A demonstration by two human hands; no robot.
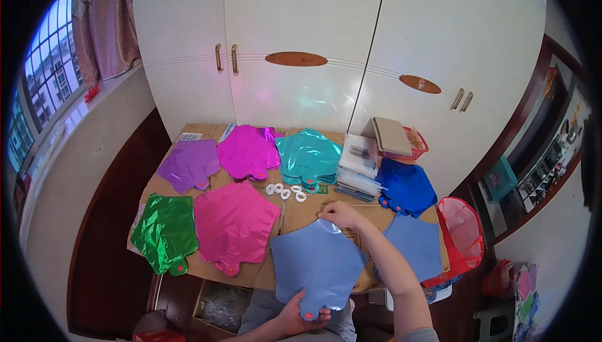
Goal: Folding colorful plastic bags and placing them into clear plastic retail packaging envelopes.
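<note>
Across the back stands a big white cupboard [301,3]. Below it lies brown cardboard [296,218], with shiny colored sheets [235,226] on top. At the near edge is a blue-gray sheet [316,260]. Well apart, the right hand [340,214] pinches its top, the left hand [296,318] its bottom. Little white rings [285,194] lie beyond.

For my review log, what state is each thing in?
Held foil: spread out
Left hand: gripping held foil's tab
Right hand: pinching held foil's top edge
Purple foil: lying flat
Magenta foil: lying, creased
Pink foil: lying spread
Green foil: lying, creased
Teal foils: stacked
Dark blue foil: lying, creased
Other light-blue foil: lying spread
Rings: loose, clustered
Cupboard doors: shut
Curtain: drawn aside
Carton: open
</note>
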